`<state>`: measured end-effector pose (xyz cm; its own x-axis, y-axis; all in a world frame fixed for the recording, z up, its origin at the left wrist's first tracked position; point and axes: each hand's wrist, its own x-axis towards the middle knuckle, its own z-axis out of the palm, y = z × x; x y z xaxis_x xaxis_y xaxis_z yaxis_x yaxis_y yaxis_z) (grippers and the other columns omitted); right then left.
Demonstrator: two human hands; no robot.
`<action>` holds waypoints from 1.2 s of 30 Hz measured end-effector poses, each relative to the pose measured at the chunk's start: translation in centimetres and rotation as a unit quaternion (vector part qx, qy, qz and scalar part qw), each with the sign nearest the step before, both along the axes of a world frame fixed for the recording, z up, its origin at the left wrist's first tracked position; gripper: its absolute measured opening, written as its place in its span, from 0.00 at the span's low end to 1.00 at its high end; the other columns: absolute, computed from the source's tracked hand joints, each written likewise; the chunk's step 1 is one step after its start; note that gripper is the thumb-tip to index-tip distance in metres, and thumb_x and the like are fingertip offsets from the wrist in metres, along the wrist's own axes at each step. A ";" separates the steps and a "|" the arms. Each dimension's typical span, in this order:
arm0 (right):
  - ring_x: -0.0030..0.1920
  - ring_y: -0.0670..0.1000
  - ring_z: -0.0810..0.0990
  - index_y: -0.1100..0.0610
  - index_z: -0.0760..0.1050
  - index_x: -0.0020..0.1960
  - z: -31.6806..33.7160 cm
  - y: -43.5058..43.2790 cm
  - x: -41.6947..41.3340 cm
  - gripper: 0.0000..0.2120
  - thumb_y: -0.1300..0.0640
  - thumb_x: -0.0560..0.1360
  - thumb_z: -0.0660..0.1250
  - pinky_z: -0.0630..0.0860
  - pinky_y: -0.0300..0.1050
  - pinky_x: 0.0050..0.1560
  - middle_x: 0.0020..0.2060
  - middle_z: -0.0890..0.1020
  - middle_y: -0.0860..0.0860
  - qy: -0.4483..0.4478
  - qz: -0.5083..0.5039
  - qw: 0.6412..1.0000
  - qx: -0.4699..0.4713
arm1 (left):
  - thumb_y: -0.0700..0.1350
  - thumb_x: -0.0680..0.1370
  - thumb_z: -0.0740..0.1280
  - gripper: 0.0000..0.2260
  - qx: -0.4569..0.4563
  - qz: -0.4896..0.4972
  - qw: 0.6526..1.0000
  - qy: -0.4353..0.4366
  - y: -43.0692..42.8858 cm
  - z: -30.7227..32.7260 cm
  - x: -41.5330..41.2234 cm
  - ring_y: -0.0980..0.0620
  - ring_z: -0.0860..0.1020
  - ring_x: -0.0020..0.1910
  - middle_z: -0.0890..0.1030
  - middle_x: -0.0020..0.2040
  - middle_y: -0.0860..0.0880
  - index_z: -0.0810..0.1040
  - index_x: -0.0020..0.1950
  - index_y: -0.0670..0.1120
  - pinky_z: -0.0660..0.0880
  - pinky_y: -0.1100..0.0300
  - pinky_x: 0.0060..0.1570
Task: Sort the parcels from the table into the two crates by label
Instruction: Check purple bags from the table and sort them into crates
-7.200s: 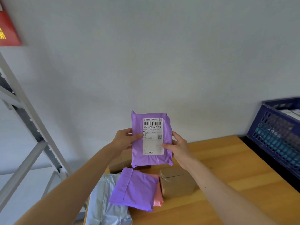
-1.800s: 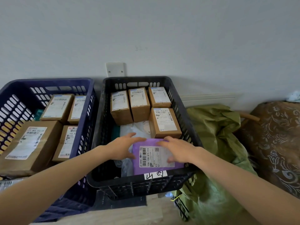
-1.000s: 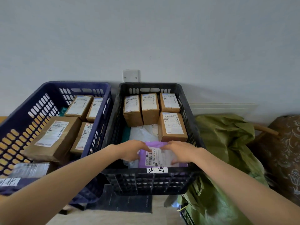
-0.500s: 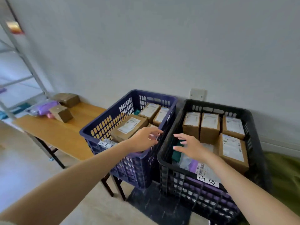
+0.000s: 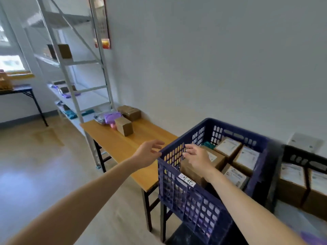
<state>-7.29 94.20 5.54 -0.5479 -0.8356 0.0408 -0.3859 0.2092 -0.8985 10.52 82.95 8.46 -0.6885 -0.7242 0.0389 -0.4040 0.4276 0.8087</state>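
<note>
1. Unsorted parcels sit in a cluster at the far end of the counter (image 5: pixel 120 144), close to the wall. There is a small brown box (image 5: pixel 124 126) and a second brown box (image 5: pixel 129 112) behind it. A purple mailer (image 5: pixel 111 116) lies just to their left, and a pink packet (image 5: pixel 113 126) peeks out beneath it.
2. The blue crate (image 5: pixel 191 200) stands at the counter's near right end. A white handwritten tag (image 5: pixel 187 181) is on its front wall. Inside are several brown boxes, white labels up, among them a large box (image 5: pixel 191 171) at the front and smaller ones (image 5: pixel 228 147) toward the back.
3. The black crate (image 5: pixel 304 156) is just beside the blue one on its right. It too holds labelled brown boxes (image 5: pixel 292 181).
4. The left hand (image 5: pixel 147 154) hovers over the counter by the blue crate's left corner. Its fingers (image 5: pixel 157 144) are spread loosely and hold nothing.
5. The right hand (image 5: pixel 198 158) hovers above the blue crate, over the large box. Its fingers are wide and relaxed and hold nothing. I cannot tell whether it touches the rim.
6. A grey metal shelf rack (image 5: pixel 70 68) stands beyond the counter's far end, with a brown box (image 5: pixel 64 51) on an upper shelf and blurred items lower down.
7. A red hanging (image 5: pixel 102 23) is on the wall beside the rack. A dark folding table (image 5: pixel 17 90) stands at far left under a window.
</note>
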 end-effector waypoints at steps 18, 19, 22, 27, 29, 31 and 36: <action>0.53 0.51 0.78 0.56 0.74 0.63 -5.2 -32.6 14.9 0.13 0.60 0.79 0.65 0.79 0.47 0.51 0.54 0.79 0.54 -0.058 0.023 0.998 0.014 | 0.37 0.77 0.67 0.18 0.028 0.136 0.990 -0.011 -30.1 -5.6 17.5 0.53 0.76 0.47 0.77 0.57 0.48 0.75 0.66 0.49 0.77 0.57 0.48; 0.52 0.51 0.78 0.56 0.74 0.63 -5.6 -34.0 15.0 0.13 0.60 0.79 0.65 0.79 0.44 0.48 0.54 0.79 0.53 -0.057 0.025 0.998 0.017 | 0.37 0.77 0.67 0.18 0.031 0.139 0.990 -0.011 -31.4 -6.1 17.6 0.53 0.76 0.46 0.77 0.57 0.48 0.75 0.66 0.49 0.77 0.58 0.48; 0.52 0.49 0.78 0.55 0.73 0.64 -7.0 -37.9 15.3 0.14 0.59 0.79 0.64 0.75 0.35 0.41 0.54 0.78 0.51 -0.056 0.037 0.997 0.025 | 0.37 0.78 0.66 0.18 0.035 0.132 0.990 -0.019 -34.8 -7.5 17.6 0.53 0.76 0.47 0.77 0.56 0.49 0.75 0.66 0.49 0.76 0.59 0.48; 0.51 0.47 0.77 0.54 0.73 0.64 -9.3 -45.7 14.6 0.14 0.59 0.79 0.64 0.74 0.31 0.39 0.55 0.77 0.50 -0.049 0.055 0.997 0.030 | 0.35 0.78 0.66 0.19 0.023 0.125 0.990 -0.057 -42.9 -9.5 17.2 0.58 0.76 0.41 0.75 0.57 0.51 0.74 0.67 0.49 0.75 0.63 0.44; 0.51 0.47 0.77 0.54 0.73 0.64 -10.0 -49.4 13.8 0.13 0.60 0.79 0.64 0.73 0.30 0.38 0.55 0.77 0.51 -0.052 0.056 0.997 0.030 | 0.34 0.78 0.65 0.19 0.018 0.137 0.988 -0.071 -46.8 -9.9 17.0 0.57 0.77 0.42 0.75 0.58 0.50 0.74 0.67 0.48 0.74 0.65 0.43; 0.49 0.47 0.77 0.56 0.74 0.63 -10.8 -53.8 12.7 0.13 0.61 0.79 0.64 0.73 0.31 0.37 0.55 0.78 0.53 -0.065 0.050 0.996 0.031 | 0.34 0.78 0.65 0.19 0.017 0.148 0.985 -0.083 -51.1 -10.3 16.4 0.55 0.78 0.43 0.75 0.58 0.49 0.74 0.67 0.48 0.76 0.63 0.45; 0.52 0.50 0.78 0.59 0.74 0.63 -12.3 -61.8 11.4 0.14 0.64 0.78 0.64 0.76 0.36 0.48 0.54 0.78 0.53 -0.068 0.060 0.995 0.035 | 0.33 0.78 0.64 0.18 0.014 0.139 0.983 -0.117 -58.6 -11.6 15.0 0.51 0.78 0.47 0.76 0.57 0.48 0.76 0.65 0.48 0.78 0.53 0.54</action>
<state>4.13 32.36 -6.79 -0.4400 -0.8937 -0.0877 -0.2887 0.2332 -0.9286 25.56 24.32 -3.14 -0.4510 -0.8844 -0.1199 -0.6786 0.2526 0.6897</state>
